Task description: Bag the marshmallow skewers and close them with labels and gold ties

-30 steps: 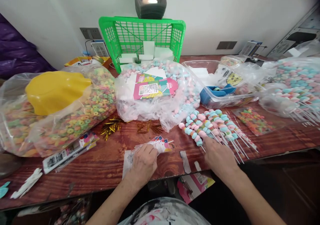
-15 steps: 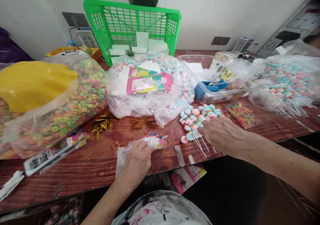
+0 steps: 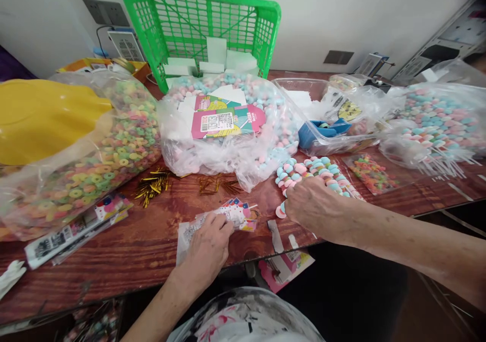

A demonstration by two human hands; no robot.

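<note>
My left hand (image 3: 211, 241) lies on a small stack of clear printed plastic bags (image 3: 237, 213) near the table's front edge, its fingers bent and closed on them. My right hand (image 3: 317, 208) reaches down over a row of candy skewers (image 3: 326, 170), pink, blue and white gummies on white sticks. Its fingers are closed around a skewer whose pink and white end (image 3: 281, 210) pokes out at the left; the hand hides most of it. Gold twist ties (image 3: 152, 186) lie beyond my left hand, and another bunch (image 3: 220, 184) lies nearer the middle.
A big bag of gummy rings (image 3: 132, 144) fills the left. A bag of pink and blue gummies (image 3: 178, 150), topped by printed cards (image 3: 228, 119), stands before a green basket (image 3: 201, 8). At right are a clear tub (image 3: 334, 142), a small candy packet (image 3: 370, 172) and bagged skewers (image 3: 436, 104).
My right hand has shifted slightly left and down over the skewers, covering more of their sticks. My left fingers have drawn back a little, showing more of the printed bags. The view has tilted slightly.
</note>
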